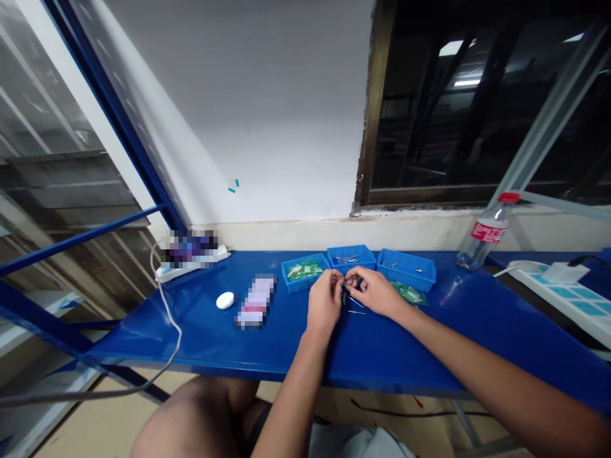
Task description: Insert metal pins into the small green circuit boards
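Note:
My left hand (326, 298) and my right hand (373, 290) meet above the blue table, fingertips pinched together around something small and dark that I cannot make out. Just below them, thin metal pins (356, 312) lie on the table. Behind the hands stand three blue bins: the left bin (287, 287) holds green packets (304, 269), the middle bin (363, 250) has a few thin metal pieces, and the right bin (426, 277) holds a few small metal parts. A green packet (411, 294) lies on the table beside my right forearm.
A phone (256, 301) and a round white object (225, 300) lie to the left, near a power strip (193, 266) with a cable. At the right are a plastic bottle (487, 233) and another power strip (573, 305). The table's front edge (267, 374) is near my legs.

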`<state>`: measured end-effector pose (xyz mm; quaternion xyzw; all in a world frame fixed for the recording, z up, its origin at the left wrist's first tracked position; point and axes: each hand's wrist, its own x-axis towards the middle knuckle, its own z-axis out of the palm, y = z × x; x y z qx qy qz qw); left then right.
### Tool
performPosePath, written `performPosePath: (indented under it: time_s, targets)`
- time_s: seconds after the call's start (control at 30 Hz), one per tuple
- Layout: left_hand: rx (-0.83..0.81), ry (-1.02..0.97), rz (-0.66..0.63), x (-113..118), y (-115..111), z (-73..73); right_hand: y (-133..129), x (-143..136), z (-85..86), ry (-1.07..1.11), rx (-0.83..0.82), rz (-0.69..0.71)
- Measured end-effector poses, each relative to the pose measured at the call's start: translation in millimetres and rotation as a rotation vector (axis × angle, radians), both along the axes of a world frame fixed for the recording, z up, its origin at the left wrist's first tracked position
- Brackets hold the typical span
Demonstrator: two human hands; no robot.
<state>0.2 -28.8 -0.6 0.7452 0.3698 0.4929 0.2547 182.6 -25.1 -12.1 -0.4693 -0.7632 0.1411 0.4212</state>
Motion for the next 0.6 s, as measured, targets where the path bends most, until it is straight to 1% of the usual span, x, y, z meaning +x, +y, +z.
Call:
performPosePath:
  time_s: [0.2,0.3,0.37,0.5,0.6]
  targets:
    - [-0.033,-0.07,-0.015,0.9,2.2,-0.6,0.0,-1.4,-1.7,0.019,-0.012,0.025]
    - [-0.041,-0.084,0.026,0.9,1.2,-0.9,-1.2,-3.0,0.0,0.052,-0.015,0.009]
    - [-0.059,-0.053,0.042,0.7,-0.6,-0.8,-2.0,-3.5,1.4,0.092,-0.022,-0.016]
    - [-0.123,0.023,0.0,1.1,-3.5,-1.5,-2.8,-2.2,3.8,0.207,-0.069,-0.056]
    - [-0.142,0.0,-0.028,1.8,-3.0,-2.6,-3.5,-1.0,5.2,0.226,-0.054,-0.067]
